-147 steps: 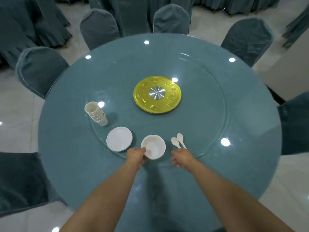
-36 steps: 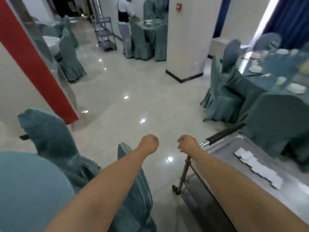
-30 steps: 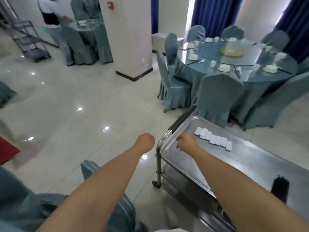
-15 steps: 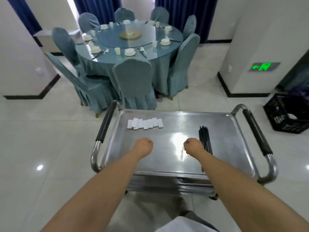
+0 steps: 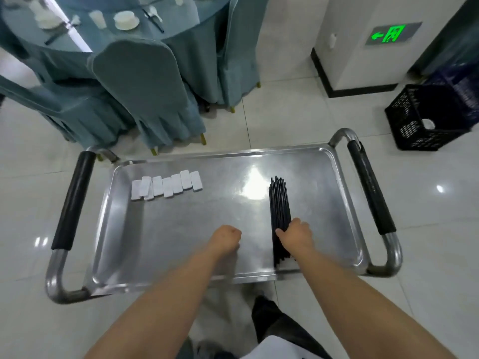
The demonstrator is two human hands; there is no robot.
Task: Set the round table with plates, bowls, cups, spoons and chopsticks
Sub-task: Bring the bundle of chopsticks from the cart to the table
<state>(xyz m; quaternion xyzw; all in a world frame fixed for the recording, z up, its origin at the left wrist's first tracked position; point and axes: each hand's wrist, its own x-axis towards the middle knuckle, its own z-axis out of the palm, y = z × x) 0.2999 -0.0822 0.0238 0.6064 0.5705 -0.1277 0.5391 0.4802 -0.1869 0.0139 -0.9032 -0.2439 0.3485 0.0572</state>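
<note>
A bundle of several black chopsticks (image 5: 278, 200) lies lengthwise on the right half of a steel cart's top tray (image 5: 181, 229). My right hand (image 5: 295, 235) lies over the near part of the bundle, thumb on its left side and fingers curled round it. My left hand (image 5: 225, 238) hovers as a fist over the tray's near middle and holds nothing. A row of several white chopstick rests (image 5: 167, 186) lies at the tray's far left.
The cart has black-gripped handles at the left (image 5: 74, 200) and right (image 5: 370, 190). Beyond it stand blue-covered chairs (image 5: 145, 92) around a laid round table (image 5: 124, 19). A black plastic crate (image 5: 430, 117) sits on the floor at the right, by a white pillar.
I turned from the round table to the cart and came close. My right hand moved onto the chopstick bundle and closed round it. My left hand stayed a fist.
</note>
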